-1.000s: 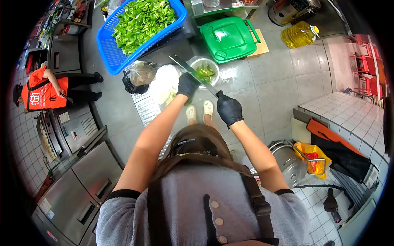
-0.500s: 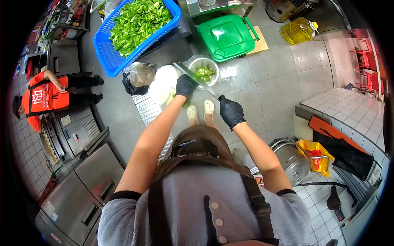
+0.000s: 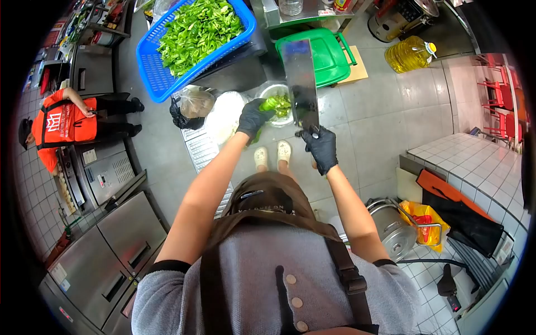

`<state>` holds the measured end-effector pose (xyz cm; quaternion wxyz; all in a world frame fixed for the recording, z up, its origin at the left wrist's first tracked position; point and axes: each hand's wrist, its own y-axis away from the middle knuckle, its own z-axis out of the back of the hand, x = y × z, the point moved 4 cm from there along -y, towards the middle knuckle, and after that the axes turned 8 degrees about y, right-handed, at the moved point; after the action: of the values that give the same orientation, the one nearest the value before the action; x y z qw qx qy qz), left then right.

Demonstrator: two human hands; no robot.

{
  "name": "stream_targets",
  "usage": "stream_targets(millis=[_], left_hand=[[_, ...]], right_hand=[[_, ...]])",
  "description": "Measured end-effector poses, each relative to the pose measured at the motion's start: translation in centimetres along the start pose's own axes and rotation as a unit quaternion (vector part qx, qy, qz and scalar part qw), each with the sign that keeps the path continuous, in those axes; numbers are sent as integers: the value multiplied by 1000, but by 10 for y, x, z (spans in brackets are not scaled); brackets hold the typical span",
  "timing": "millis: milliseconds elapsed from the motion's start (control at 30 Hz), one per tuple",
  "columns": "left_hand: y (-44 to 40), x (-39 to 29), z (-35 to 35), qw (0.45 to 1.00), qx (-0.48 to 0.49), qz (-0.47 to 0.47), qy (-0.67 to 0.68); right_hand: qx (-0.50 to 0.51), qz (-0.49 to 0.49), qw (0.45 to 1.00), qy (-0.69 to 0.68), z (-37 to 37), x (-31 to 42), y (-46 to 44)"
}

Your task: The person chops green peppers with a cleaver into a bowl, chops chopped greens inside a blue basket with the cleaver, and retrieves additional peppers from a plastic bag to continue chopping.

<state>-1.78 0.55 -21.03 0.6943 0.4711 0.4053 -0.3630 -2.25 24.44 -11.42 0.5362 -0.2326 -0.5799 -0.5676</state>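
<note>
My right hand (image 3: 321,148), in a black glove, is closed round the handle of a wide cleaver (image 3: 302,84), whose broad blade points up the view with its flat side showing. Black-gloved too, my left hand (image 3: 255,118) is wrapped round green peppers (image 3: 270,104) at the left rim of a white bowl. Cut green pieces lie in that bowl (image 3: 284,121). Left of my left hand is a pale round surface (image 3: 219,114). A blue basket (image 3: 149,70) full of sliced green peppers (image 3: 195,33) stands at the upper left.
A green-lidded bin (image 3: 329,53) stands behind the cleaver, with an oil jug (image 3: 409,54) to its right. A person in an orange vest (image 3: 66,121) is at the far left. Plastic bags (image 3: 194,105) lie beside the pale surface. A metal pot (image 3: 393,229) is at the lower right.
The cleaver has swung from slanting over the bowl beside my left hand to pointing up the view, flat side showing. Green peppers now show at my left fingers, over the bowl's edge.
</note>
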Motion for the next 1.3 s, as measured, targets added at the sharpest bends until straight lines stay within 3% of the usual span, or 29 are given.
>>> stream_targets(millis=[100, 300, 367, 433, 467, 633, 733, 933, 1033, 1167, 1200, 1300], left_hand=[[13, -45, -3, 978, -28, -133, -159], [48, -106, -13, 974, 5, -176, -142], [54, -111, -10, 967, 8, -223, -123], [52, -101, -3, 971, 35, -206, -114], [50, -98, 0, 975, 53, -200, -84], [40, -83, 9, 977, 163, -137, 26], [51, -108, 7, 967, 219, -119, 44], [52, -117, 9, 926, 208, -284, -140], [56, -125, 12, 924, 185, -299, -154], [55, -128, 10, 830, 118, -423, -345], [49, -115, 7, 781, 91, -463, -409], [31, -104, 25, 778, 13, -423, -465]], right_hand=[[-90, 70, 990, 81, -9, 23, -21], [-133, 79, 980, 122, -36, 28, -50], [-129, 93, 987, 37, -40, 25, -51], [-108, 99, 987, -63, -37, 41, -43], [-74, 21, 992, -104, -35, 45, -40], [-8, 5, 993, -115, -28, 45, -43], [23, -9, 996, -91, -23, 51, -45], [62, -37, 992, -108, -21, 52, -39], [51, -69, 982, -171, -26, 43, -42], [25, -86, 984, -152, -32, 35, -43], [6, -79, 984, -157, -34, 37, -42], [-31, -95, 993, -70, -33, 27, -45]])
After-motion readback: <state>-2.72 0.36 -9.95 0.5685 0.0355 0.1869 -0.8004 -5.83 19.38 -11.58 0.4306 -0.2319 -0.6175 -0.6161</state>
